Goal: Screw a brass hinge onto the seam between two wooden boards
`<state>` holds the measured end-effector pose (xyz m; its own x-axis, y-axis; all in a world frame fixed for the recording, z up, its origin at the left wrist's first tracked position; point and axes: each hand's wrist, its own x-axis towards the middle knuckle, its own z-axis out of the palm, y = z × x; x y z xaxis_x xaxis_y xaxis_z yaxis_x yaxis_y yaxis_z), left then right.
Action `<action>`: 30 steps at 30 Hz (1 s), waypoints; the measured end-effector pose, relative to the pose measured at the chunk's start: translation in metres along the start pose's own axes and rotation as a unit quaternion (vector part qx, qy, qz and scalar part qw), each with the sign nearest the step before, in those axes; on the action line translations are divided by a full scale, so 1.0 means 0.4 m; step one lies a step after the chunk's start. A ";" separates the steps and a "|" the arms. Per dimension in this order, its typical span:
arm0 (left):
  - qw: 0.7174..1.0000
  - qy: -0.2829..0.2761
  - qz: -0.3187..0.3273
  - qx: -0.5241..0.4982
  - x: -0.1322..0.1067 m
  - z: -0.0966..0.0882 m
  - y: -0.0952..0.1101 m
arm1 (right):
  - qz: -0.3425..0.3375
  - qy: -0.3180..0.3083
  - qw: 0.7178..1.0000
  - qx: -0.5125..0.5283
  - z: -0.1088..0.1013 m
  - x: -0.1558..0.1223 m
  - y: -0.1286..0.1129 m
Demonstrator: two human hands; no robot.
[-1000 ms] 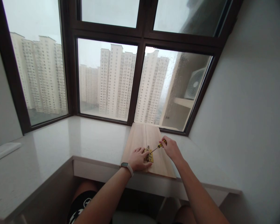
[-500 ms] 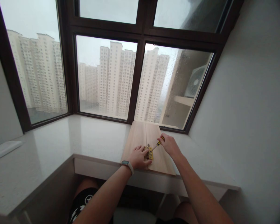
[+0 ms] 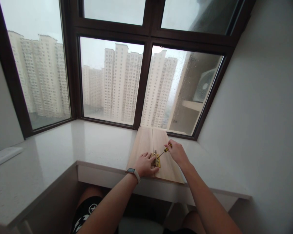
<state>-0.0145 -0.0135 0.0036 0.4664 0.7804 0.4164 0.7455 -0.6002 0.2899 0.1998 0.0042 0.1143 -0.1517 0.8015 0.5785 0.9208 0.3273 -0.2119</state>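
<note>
Two pale wooden boards lie side by side with a thin seam between them. Across the seam sits a brass-coloured hinge, partly covered by my fingers. My left hand rests over the hinge, fingers spread, index finger pressing on its plate and thumb by its near edge. With my right hand I grip the yellow-and-black handle of a screwdriver. Its shaft slants down to the left, and the tip meets the hinge's right leaf. Any screw under the tip is too small to make out.
The boards lie on a white stone windowsill counter, reaching its front edge. Dark-framed windows rise behind, and a white wall stands at right. A flat white object lies far left. My legs are below the counter.
Hardly anything differs. The screwdriver tip stays on the hinge, and my right forearm has shifted very slightly.
</note>
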 end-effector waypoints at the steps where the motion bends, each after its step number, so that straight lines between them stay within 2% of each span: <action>1: 1.000 -0.001 0.000 0.000 0.000 0.000 0.001 | -0.001 0.001 1.000 0.002 -0.001 -0.001 0.000; 17: 1.000 0.012 0.003 0.007 0.003 0.018 -0.007 | 0.007 -0.002 1.000 -0.007 0.003 -0.003 0.007; 24: 1.000 0.008 0.005 0.010 0.002 0.018 -0.007 | 0.040 -0.084 0.990 -0.107 0.003 0.040 0.016; 30: 1.000 0.009 0.011 0.024 -0.001 0.012 -0.003 | 0.077 -0.150 0.976 -0.136 0.024 0.092 0.011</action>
<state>-0.0131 -0.0122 -0.0012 0.4747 0.7632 0.4384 0.7575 -0.6079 0.2382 0.1949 0.0398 0.1271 -0.0650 0.9543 0.2918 0.9962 0.0791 -0.0367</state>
